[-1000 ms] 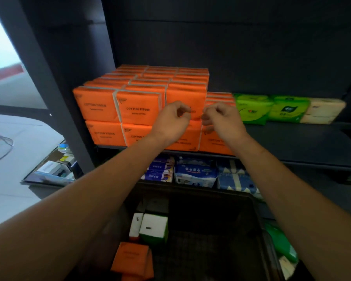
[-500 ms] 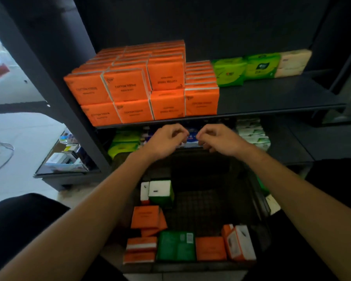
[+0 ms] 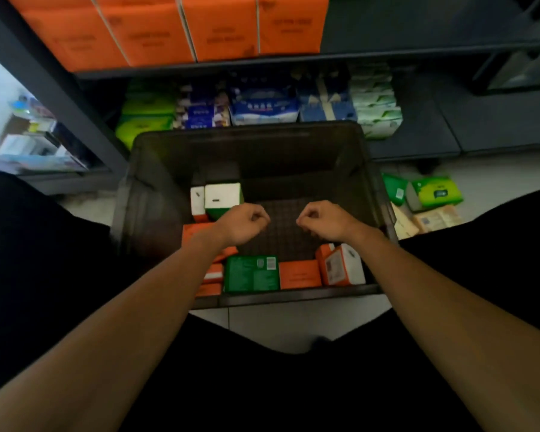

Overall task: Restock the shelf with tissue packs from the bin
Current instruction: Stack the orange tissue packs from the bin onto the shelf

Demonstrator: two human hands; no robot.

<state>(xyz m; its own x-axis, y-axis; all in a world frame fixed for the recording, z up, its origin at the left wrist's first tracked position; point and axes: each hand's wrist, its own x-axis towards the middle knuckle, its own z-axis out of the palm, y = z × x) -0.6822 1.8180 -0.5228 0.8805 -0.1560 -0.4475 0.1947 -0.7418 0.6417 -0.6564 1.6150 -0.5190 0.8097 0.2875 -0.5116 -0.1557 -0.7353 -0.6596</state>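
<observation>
Stock for the shelf lies mostly beneath and behind the wrists. Left of the left hand [image 3: 242, 224], a white-and-green pack [image 3: 223, 198] stands upright in the bin [image 3: 293, 295], and orange packs [image 3: 197, 233] lie partly hidden under that forearm. The left hand hovers above the bin floor, fingers curled in, thumb against the forefinger, holding nothing. Between the two hands only bare gridded floor shows. The right hand [image 3: 323, 221] mirrors it, curled narrow and empty. Nearer the body than the hands lie a green pack [image 3: 251, 272], an orange pack [image 3: 300, 274] and, below the right wrist, a tilted orange-and-white pack [image 3: 340, 265]. Far beyond the fingers, the shelf [image 3: 418, 26] carries an orange row [image 3: 156, 29], with bare board to its right. As I judge the risk, the fingers must open before any grasp. A reach back past the forearms could topple the tilted pack, and a soft wrapper pinched by one corner may slip on the lift.
</observation>
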